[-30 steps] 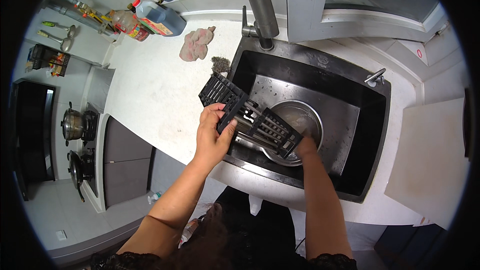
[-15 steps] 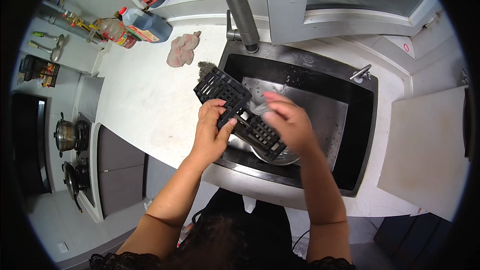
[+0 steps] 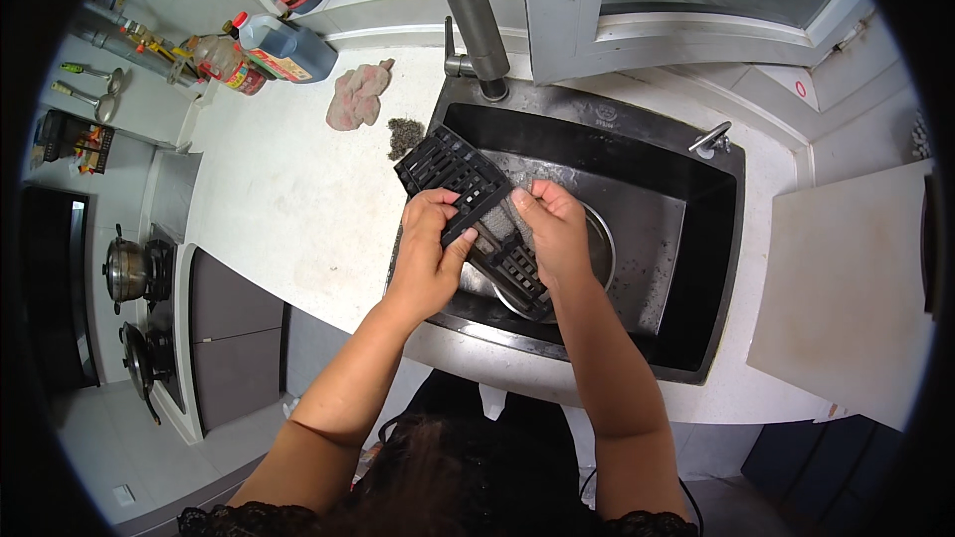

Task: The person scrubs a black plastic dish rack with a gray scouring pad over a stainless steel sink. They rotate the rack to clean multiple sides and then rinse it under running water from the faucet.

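A black slotted plastic rack (image 3: 450, 167) is held at a slant over the left part of the black sink (image 3: 711, 239). My left hand (image 3: 426, 249) grips its near edge, fingers on top and thumb at the side. My right hand (image 3: 559, 237) pinches a grey mesh scrubbing cloth (image 3: 500, 216), which lies against the rack's inner side. Part of the cloth is hidden by the rack and my fingers. Below, a round metal basin (image 3: 603, 249) sits in the sink, partly covered by the rack and my right hand.
Left of the sink, a dark scouring pad (image 3: 405, 138) and a pinkish rag (image 3: 358, 95) lie on the white counter (image 3: 288, 199). Bottles, including a dark jug (image 3: 286, 48), stand at the back. A grey faucet (image 3: 476, 20) rises behind the sink. A pale board (image 3: 831, 288) is at right.
My right hand has moved down and left to the rack, bringing the mesh cloth against it. My left hand keeps its grip, and the rack has shifted only slightly.
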Demonstrator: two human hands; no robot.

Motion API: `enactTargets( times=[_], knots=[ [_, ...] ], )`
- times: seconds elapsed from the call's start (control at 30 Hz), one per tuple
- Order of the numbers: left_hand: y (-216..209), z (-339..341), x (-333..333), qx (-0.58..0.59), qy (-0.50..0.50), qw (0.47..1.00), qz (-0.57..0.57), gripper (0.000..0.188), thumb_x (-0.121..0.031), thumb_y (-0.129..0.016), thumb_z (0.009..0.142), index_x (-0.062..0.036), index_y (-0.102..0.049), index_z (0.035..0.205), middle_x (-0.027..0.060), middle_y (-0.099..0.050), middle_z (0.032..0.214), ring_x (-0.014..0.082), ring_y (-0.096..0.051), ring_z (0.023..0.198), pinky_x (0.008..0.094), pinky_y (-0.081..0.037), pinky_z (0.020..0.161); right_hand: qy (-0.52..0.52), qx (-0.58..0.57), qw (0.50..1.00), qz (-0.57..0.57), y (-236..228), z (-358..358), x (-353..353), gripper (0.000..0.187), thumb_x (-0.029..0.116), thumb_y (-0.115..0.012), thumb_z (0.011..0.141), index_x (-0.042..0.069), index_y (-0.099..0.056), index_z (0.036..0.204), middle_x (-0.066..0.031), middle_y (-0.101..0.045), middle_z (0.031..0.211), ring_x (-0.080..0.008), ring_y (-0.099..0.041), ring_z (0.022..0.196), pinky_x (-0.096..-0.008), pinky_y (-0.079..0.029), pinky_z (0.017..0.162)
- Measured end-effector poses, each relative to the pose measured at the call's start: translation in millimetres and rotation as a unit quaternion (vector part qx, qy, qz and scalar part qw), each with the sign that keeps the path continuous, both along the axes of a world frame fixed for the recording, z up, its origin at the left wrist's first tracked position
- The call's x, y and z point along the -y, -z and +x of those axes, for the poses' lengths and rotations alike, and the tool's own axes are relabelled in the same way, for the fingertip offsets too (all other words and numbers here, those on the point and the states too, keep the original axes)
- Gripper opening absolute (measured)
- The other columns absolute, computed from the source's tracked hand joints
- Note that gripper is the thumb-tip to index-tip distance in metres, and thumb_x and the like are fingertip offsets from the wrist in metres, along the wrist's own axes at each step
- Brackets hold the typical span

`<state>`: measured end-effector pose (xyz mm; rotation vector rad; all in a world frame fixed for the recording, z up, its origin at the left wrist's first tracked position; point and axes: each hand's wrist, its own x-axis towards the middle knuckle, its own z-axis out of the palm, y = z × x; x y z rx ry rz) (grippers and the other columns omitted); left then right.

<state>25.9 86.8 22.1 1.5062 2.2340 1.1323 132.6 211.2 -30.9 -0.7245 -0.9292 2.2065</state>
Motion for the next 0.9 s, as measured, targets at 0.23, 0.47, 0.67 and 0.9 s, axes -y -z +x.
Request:
enactTargets(
  times=[0.23, 0.47, 0.67, 0.9],
  knots=[
    [2.8, 3.2, 2.6, -0.01, -0.017, 1.0, 0.006, 0.018, -0.004, -0.062, 0.082, 0.0012, -0.051, 0.095, 0.0168, -0.05, 0.114, 0.0281, -0.048, 0.107, 0.0337, -0.037, 0.093, -0.012, -0.034, 0.998, 0.049, -7.9, 1.3, 9.4, 0.014, 0.0, -0.06, 0.086, -0.002, -0.054, 0.097, -0.0083, -0.064, 0.087, -0.0089, -0.059, 0.077, -0.0221, -0.047, 0.072],
    [9.1, 5.0, 6.5, 0.009, -0.035, 0.999, 0.009, 0.018, -0.004, -0.062, 0.082, 0.0016, -0.05, 0.095, 0.0175, -0.049, 0.114, 0.0289, -0.048, 0.106, 0.0337, -0.038, 0.093, -0.07, 0.061, 0.99, 0.108, 8.0, 19.7, 1.4, 0.012, -0.005, -0.062, 0.082, -0.002, -0.055, 0.091, -0.0101, -0.065, 0.086, -0.0091, -0.06, 0.078, -0.022, -0.048, 0.07],
    [5.7, 11.1, 2.4, -0.005, -0.022, 1.0, 0.001, 0.016, -0.005, -0.061, 0.083, 0.0015, -0.051, 0.094, 0.017, -0.049, 0.113, 0.0278, -0.048, 0.106, 0.033, -0.037, 0.093, -0.006, 0.05, 0.98, 0.193, -4.1, 11.7, 3.6, 0.014, -0.004, -0.065, 0.078, -0.002, -0.057, 0.089, -0.0102, -0.066, 0.086, -0.0101, -0.061, 0.078, -0.0228, -0.048, 0.07],
    [21.6, 13.9, 10.2, 0.029, -0.049, 0.998, 0.003, 0.016, -0.007, -0.061, 0.085, 0.0017, -0.052, 0.095, 0.0164, -0.049, 0.113, 0.0276, -0.049, 0.105, 0.0325, -0.037, 0.092, -0.019, 0.127, 0.971, 0.204, 10.0, 22.3, 4.7, 0.013, -0.002, -0.068, 0.077, -0.002, -0.058, 0.086, -0.01, -0.067, 0.083, -0.0113, -0.062, 0.08, -0.0244, -0.049, 0.071]
  ],
)
